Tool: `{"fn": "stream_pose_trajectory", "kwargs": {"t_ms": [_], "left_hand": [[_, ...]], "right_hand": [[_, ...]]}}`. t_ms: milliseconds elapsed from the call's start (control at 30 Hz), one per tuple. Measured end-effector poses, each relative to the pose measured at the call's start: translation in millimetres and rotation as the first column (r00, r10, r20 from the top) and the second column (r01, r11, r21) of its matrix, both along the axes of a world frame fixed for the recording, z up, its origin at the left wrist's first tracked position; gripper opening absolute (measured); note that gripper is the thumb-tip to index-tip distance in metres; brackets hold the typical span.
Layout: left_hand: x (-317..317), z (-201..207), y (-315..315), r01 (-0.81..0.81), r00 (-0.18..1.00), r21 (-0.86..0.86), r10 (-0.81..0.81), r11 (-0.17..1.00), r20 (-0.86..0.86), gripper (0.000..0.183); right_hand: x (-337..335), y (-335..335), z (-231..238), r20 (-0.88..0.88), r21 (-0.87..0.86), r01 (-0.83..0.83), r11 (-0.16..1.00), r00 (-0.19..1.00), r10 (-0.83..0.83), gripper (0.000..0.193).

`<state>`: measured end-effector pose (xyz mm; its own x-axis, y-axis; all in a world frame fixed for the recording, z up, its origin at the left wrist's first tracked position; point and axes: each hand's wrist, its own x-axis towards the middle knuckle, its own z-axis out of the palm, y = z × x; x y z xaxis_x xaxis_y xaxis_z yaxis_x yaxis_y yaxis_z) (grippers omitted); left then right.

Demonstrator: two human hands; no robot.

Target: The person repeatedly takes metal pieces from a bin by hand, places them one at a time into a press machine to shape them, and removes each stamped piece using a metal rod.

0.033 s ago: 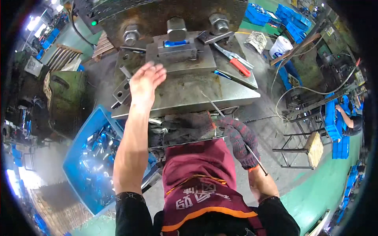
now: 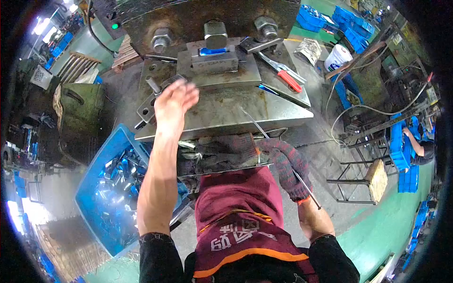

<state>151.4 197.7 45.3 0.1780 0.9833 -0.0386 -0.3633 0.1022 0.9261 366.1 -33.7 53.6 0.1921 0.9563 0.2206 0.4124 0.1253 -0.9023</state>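
My left hand [image 2: 173,104], bare, hovers over the left front of the steel die plate [image 2: 222,106]. Its fingers are extended, slightly blurred, with nothing in them. My right hand [image 2: 290,172] wears a dark knitted glove and is closed around a thin metal rod [image 2: 257,125], which slants from above the plate's front edge back past my wrist. A steel die block [image 2: 214,62] sits at the back of the plate, with a shiny blue piece [image 2: 213,51] in its top, under the bolt-studded press ram [image 2: 207,14]. A red-handled hand tool [image 2: 289,81] lies right of the block.
A blue bin [image 2: 96,188] of shiny metal pieces stands at my left. Dark cloth or gloves [image 2: 222,153] lie on the ledge before me. A stool [image 2: 377,181], a white bucket [image 2: 337,56] and another person's arm [image 2: 415,141] beside blue crates are on the right.
My left hand has drawn back slightly toward me, its fingers a little more curled. The view has shifted slightly; my right hand keeps its hold on the rod.
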Motion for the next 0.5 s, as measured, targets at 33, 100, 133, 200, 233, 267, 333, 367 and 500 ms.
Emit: {"fn": "stream_pose_trajectory", "kwargs": {"t_ms": [33, 100, 133, 200, 233, 267, 333, 367, 500], "left_hand": [[-16, -5, -14, -0.035, 0.997, -0.007, 0.035, 0.999, -0.063, 0.037], [-52, -12, -47, -0.094, 0.978, 0.076, 0.107, 0.993, -0.18, 0.034], [-74, -17, -62, -0.192, 0.936, 0.119, 0.218, 0.974, -0.275, 0.03], [-127, -44, -74, -0.326, 0.815, 0.253, 0.407, 0.911, -0.413, 0.025], [-148, -39, -81, -0.332, 0.671, 0.312, 0.455, 0.89, -0.585, 0.025], [-166, -32, -88, -0.315, 0.489, 0.362, 0.477, 0.878, -0.731, 0.026], [-206, -36, -104, -0.324, 0.304, 0.328, 0.426, 0.887, -0.852, 0.027], [-223, -43, -112, -0.266, 0.193, 0.333, 0.388, 0.905, -0.901, 0.025], [-254, -61, -132, 0.006, 0.019, 0.262, 0.262, 0.965, -0.965, 0.021]], "right_hand": [[0, 11, 4, 0.035, -0.028, -0.038, 0.999, 0.999, 0.039, 0.031], [-5, 28, 17, 0.05, -0.081, -0.069, 0.994, 0.996, 0.073, 0.034], [-8, 38, 14, 0.041, -0.082, -0.101, 0.991, 0.994, 0.105, 0.034], [-14, 47, 6, -0.469, 0.165, -0.097, 0.982, 0.867, 0.165, 0.037], [6, 42, -8, -0.867, 0.105, -0.226, 0.968, 0.456, 0.2, 0.042], [10, 37, -19, -0.878, 0.092, -0.261, 0.961, 0.433, 0.202, 0.042], [8, 22, -35, -0.764, 0.045, -0.212, 0.976, 0.622, 0.17, 0.043], [5, 18, -44, -0.689, 0.038, -0.177, 0.983, 0.708, 0.154, 0.044], [-7, -9, -59, -0.263, 0.086, 0.023, 0.996, 0.965, 0.001, 0.048]]}}
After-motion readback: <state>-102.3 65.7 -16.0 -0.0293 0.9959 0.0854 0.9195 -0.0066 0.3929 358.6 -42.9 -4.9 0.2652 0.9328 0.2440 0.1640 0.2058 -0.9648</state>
